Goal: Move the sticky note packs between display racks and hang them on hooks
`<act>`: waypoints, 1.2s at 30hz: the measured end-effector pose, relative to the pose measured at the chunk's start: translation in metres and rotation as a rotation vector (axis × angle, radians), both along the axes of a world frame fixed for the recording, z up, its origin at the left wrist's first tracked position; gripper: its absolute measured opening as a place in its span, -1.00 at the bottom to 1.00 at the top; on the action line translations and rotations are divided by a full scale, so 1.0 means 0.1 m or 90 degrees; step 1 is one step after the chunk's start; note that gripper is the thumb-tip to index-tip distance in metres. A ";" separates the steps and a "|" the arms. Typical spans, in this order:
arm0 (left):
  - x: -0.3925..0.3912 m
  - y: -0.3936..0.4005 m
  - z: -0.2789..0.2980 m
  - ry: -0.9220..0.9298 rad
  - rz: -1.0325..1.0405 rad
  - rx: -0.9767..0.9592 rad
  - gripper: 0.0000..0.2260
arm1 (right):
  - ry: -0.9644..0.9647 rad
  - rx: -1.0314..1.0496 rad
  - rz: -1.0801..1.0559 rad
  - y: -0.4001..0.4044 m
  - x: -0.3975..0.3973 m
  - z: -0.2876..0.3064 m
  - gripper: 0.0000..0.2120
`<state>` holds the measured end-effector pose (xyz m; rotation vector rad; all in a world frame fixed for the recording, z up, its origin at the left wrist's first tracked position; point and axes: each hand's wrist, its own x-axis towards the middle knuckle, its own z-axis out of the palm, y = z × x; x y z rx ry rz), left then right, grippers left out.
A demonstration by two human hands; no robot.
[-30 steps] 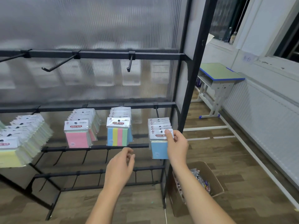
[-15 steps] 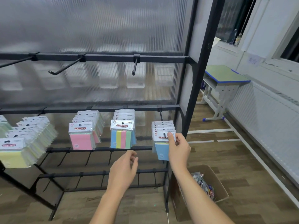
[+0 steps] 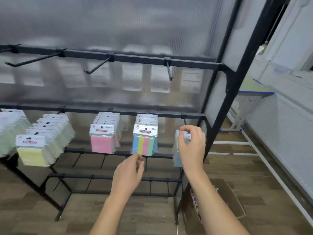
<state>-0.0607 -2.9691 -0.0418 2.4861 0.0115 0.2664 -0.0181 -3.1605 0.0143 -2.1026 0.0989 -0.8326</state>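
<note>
On the black display rack (image 3: 218,106), sticky note packs hang in rows from the middle bar's hooks: yellow packs (image 3: 32,150), pink packs (image 3: 101,141), multicolour striped packs (image 3: 144,143) and blue packs (image 3: 177,158) at the far right. My right hand (image 3: 192,146) grips the top of the blue packs and covers most of them, just below their hook (image 3: 184,120). My left hand (image 3: 128,175) hovers with loosely curled fingers below the striped packs and holds nothing.
The top bar carries three bare hooks (image 3: 169,72). A cardboard box (image 3: 227,200) with packaged items stands on the wooden floor at the rack's right foot. A green-topped desk (image 3: 250,90) stands by the white wall at right.
My right hand has shifted its grip up to the top of the blue packs, fingers curled over the header. My left hand has stayed below the striped packs. The camera has come closer.
</note>
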 end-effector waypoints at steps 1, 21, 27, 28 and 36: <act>-0.03 0.15 0.00 0.003 0.010 0.010 -0.89 | 0.025 -0.013 0.058 0.21 -0.03 0.07 -0.90; -3.09 6.12 -0.15 0.241 0.669 0.022 -0.89 | 0.133 -0.452 0.888 7.28 -1.81 -0.18 -0.76; -3.37 7.34 -0.48 0.265 0.736 0.005 -0.87 | 0.190 -0.525 0.949 8.83 -1.88 -0.59 -0.66; -3.35 7.60 -0.49 0.271 0.736 0.008 -0.87 | 0.199 -0.529 0.955 9.11 -1.83 -0.64 -0.64; -2.97 10.02 0.04 0.180 0.849 0.040 -0.75 | 0.201 -0.512 1.045 11.77 -1.44 -0.46 -0.53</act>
